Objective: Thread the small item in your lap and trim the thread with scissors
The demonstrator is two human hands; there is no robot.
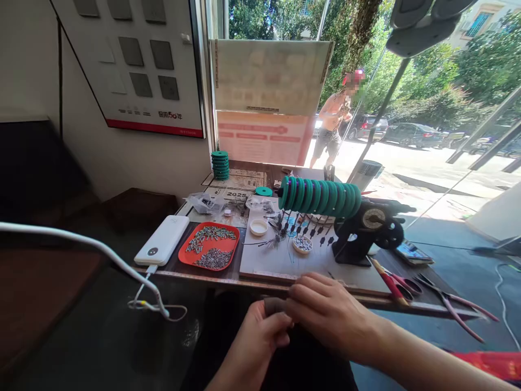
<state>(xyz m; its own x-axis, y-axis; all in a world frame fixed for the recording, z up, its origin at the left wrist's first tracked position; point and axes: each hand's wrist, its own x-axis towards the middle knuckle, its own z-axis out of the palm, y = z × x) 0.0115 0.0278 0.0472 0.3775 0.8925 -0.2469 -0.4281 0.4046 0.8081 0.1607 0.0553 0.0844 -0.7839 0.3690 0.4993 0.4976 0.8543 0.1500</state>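
Both hands are held low, at the near edge of the counter [171, 266], above a dark-clothed lap. The left hand [262, 339] is seen with fingers curled and thumb bent inward. The right hand [328, 309] is laid over from the other side, back uppermost, its fingertips brought against those of the left. Whether anything is pinched between them cannot be told; the meeting point is covered by the fingers.

Just beyond the right hand, a pale board [266, 266] is spread on the counter. On it are set a round dish [302, 252] filled with small light beads, a second pale dish [259, 227], and a tangle of thin wiry strands [277, 236]. At the board's right side a black stand [352, 252] is placed, by which a row of green discs [321, 197] is carried on a near-horizontal shaft.

Left of the board, a red tray [185, 259] is noted, heaped in two groups: slender metal pieces [214, 233] at the back, smaller silvery pieces [214, 259] in front. Beside it a white power bank [163, 241] is laid, with a cable plugged in. Scissors [407, 283] and pliers [456, 307] are left at the right end. Farther back, more green discs are stacked [220, 165] near the wall.
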